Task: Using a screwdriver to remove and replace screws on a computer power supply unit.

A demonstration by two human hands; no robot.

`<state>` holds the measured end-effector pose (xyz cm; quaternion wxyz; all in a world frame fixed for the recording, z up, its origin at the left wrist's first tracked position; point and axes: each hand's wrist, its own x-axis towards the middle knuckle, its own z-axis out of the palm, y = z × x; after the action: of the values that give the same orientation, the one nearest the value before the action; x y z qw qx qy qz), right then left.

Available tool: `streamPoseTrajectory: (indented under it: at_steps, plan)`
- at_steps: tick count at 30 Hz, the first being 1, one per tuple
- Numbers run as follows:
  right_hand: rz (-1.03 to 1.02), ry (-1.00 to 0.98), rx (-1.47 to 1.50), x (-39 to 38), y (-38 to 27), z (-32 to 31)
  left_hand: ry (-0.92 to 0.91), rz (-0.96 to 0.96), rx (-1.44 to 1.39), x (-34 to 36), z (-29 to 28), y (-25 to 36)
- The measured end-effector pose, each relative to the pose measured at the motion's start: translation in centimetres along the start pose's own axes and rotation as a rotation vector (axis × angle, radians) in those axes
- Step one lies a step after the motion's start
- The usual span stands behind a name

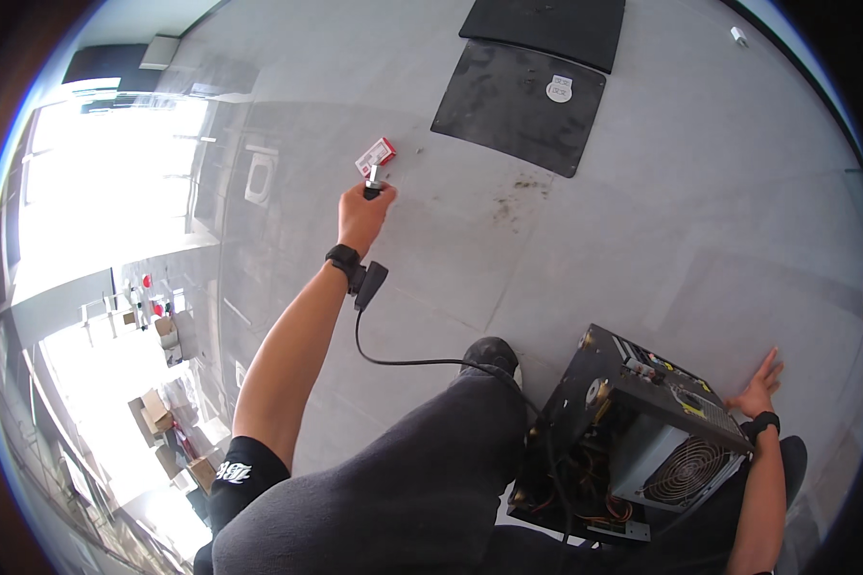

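Observation:
My left hand point(362, 218) reaches out over the floor, its fingers closed on a small tool with a black handle and a silver metal head point(375, 176). Right beyond the tool lies a small red and white box point(378, 153). On the right, my right hand point(759, 385) has its fingers spread and sits beside a black computer case point(571, 383), holding nothing. The case stands tilted by my legs, its side open. A grey power supply with a round fan grille point(686, 470) and loose wires show inside. Whether my right palm presses on the case is unclear.
Two black flat panels point(518, 105) lie on the grey tiled floor ahead, one with a white round sticker. Dark crumbs of dirt point(523, 196) are scattered near them. A small white object point(738, 36) lies far right. A black cable point(422, 362) runs from my left wrist across my leg.

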<state>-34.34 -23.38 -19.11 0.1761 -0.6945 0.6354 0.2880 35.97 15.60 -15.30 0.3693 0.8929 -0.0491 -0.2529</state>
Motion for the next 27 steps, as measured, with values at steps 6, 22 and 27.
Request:
streamPoseTrajectory:
  at_steps: [6, 22, 27]
  plan:
    - [0.007, 0.014, -0.038, -0.2, -0.1, 0.0, -0.714, 0.354, 0.435, -9.7, 6.7, 2.5]
    - [-0.005, 0.018, 0.018, 0.3, 0.6, 0.5, 0.334, 0.257, 0.42, 0.7, 1.8, 0.3]
    - [0.015, -0.003, -0.004, 0.0, 0.4, 0.2, 0.229, 0.219, 0.522, 2.7, -0.1, 0.4]
